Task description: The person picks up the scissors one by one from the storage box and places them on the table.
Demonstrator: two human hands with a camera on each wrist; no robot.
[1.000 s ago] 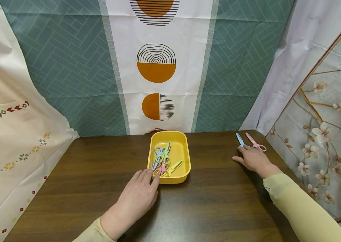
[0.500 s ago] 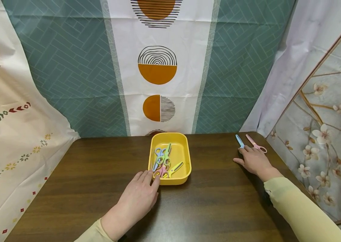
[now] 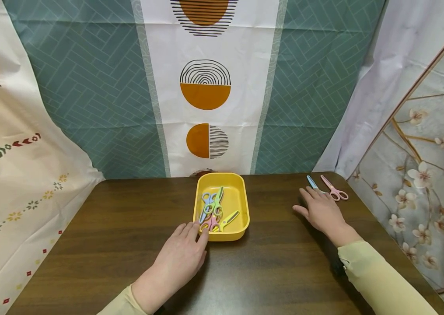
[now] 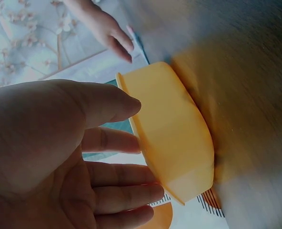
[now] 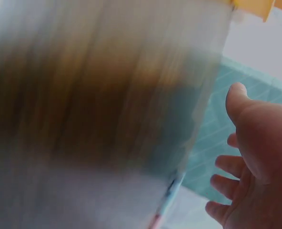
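My left hand (image 3: 180,251) lies at the near left corner of a yellow plastic tray (image 3: 235,190), fingers extended with their tips at the rim. In the left wrist view, thumb and fingers are fairly straight beside the tray wall (image 4: 174,124). Inside the tray are blue scissors (image 3: 207,197), green scissors (image 3: 217,202), pink scissors (image 3: 213,224) and yellow scissors (image 3: 231,217), partly overlapping. On the right, my right hand (image 3: 322,212) is spread and holds nothing. Just beyond its fingers lie light blue scissors (image 3: 312,181), whose handles are partly hidden, and pink scissors (image 3: 333,187).
A dark wooden table (image 3: 269,271) carries everything. Behind it hangs a green and white patterned curtain (image 3: 304,87). Cream cloth (image 3: 21,175) borders the left side, and floral cloth (image 3: 422,197) borders the right.
My right hand has come away from the light blue scissors, moving left and slightly toward me; more of the pink scissors shows. The left hand and the tray stay in place.
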